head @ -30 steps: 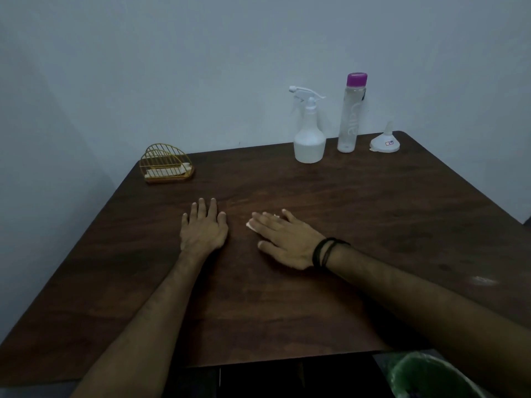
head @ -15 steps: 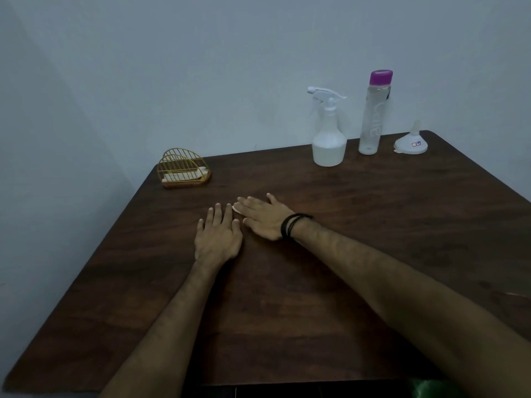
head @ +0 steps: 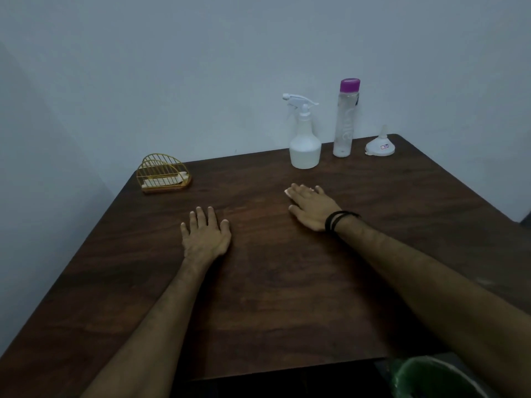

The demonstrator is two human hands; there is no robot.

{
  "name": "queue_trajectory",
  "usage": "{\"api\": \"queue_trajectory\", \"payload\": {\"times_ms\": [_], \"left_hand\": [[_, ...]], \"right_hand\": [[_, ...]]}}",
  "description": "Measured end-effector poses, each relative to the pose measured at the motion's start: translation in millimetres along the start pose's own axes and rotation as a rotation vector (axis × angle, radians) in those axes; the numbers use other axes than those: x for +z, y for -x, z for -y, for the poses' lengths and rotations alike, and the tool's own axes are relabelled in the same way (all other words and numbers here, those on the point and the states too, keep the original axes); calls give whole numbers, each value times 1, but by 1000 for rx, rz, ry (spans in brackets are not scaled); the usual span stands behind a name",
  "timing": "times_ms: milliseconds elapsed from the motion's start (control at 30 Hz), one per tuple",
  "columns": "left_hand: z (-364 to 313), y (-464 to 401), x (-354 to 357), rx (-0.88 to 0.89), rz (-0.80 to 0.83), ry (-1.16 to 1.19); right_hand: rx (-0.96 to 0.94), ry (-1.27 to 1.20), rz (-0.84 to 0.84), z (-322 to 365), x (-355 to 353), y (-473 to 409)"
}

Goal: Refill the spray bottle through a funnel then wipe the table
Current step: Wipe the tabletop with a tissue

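Note:
My right hand (head: 311,206) lies flat on the dark wooden table (head: 287,297), pressing a white tissue (head: 287,193) whose edge peeks out at the fingertips. My left hand (head: 205,235) rests palm down, fingers spread, holding nothing. A white spray bottle (head: 304,139) with its trigger head on stands at the back. To its right are a clear water bottle (head: 344,124) with a purple cap and a white funnel (head: 380,145) lying mouth down.
A gold wire napkin holder (head: 162,173) with white tissues sits at the table's back left. A green bin (head: 436,380) shows below the near right edge. A pale wall runs behind and along the left side.
My right hand has slid the tissue to the right and away from my left hand, toward the spray bottle. The left hand has stayed in place.

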State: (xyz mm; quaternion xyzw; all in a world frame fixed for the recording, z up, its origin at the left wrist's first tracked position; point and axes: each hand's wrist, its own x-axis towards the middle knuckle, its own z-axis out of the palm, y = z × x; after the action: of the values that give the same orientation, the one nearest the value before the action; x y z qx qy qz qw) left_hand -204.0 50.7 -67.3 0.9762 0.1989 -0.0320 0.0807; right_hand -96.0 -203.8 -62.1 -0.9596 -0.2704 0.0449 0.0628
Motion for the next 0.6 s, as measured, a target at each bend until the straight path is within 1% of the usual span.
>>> {"api": "queue_trajectory", "payload": {"times_ms": [67,133,233,300,367,433,533,600], "left_hand": [[-17,3,1,9,9,0],[-40,10,4,69,14,2],[-63,20,10,140,4,15],[-65,24,11,164,7,15],[-64,30,12,193,12,6],[-65,37,14,215,5,2],[-70,44,16,223,3,7],[-74,48,16,221,5,13]], "right_hand": [[-60,3,-8,12,2,23],[-116,16,-10,19,5,46],[-156,33,10,7,4,73],[-86,53,10,-18,-4,78],[43,73,-3,-43,-12,78],[119,38,-20,-53,-14,78],[106,-59,-106,-35,-8,87],[32,-80,-152,-17,-3,99]]}}
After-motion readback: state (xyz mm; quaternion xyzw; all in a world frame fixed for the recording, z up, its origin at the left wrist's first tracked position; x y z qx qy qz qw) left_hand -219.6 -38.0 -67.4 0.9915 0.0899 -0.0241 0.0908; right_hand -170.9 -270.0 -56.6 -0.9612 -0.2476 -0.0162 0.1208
